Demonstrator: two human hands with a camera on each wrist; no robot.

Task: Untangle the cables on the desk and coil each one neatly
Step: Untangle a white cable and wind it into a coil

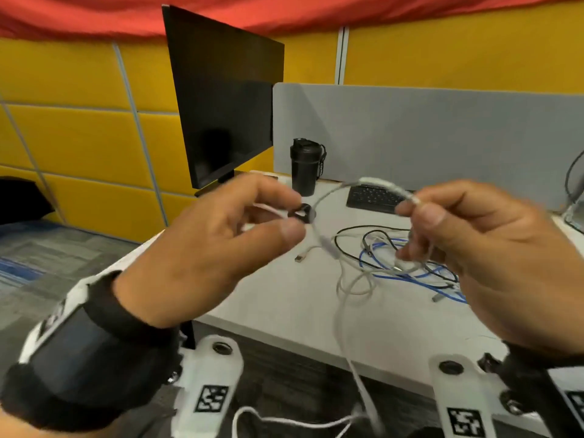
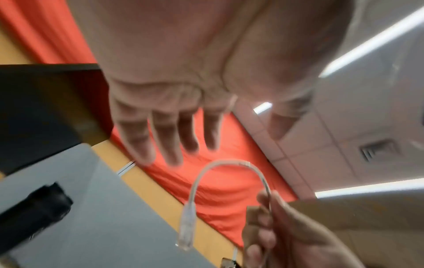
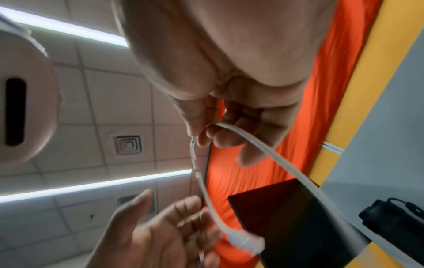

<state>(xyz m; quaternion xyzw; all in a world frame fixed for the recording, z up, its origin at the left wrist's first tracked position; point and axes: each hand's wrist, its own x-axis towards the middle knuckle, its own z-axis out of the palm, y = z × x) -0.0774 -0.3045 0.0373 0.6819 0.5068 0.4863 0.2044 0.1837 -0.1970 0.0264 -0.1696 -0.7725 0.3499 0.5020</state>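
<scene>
My right hand (image 1: 410, 207) pinches a light grey network cable (image 1: 363, 180) between thumb and forefinger, with further loops of it gathered under the lower fingers. The free end arches left and hangs down to a clear plug (image 1: 328, 248). In the right wrist view the right hand (image 3: 204, 139) grips the cable (image 3: 263, 145), and the plug (image 3: 243, 241) dangles by my left hand (image 3: 172, 226). My left hand (image 1: 287, 213) is raised beside the arch with its fingers nearly straight; a thin white strand (image 1: 268, 210) runs between its forefinger and thumb. Blue (image 1: 410, 276), black (image 1: 347, 230) and white cables lie tangled on the desk (image 1: 284, 295).
A dark monitor (image 1: 221, 105) stands at the back left, a black bottle (image 1: 305, 167) and a keyboard (image 1: 369, 197) beside it. A grey partition (image 1: 442, 128) closes the desk's far side. A white cable (image 1: 344, 327) trails over the near edge.
</scene>
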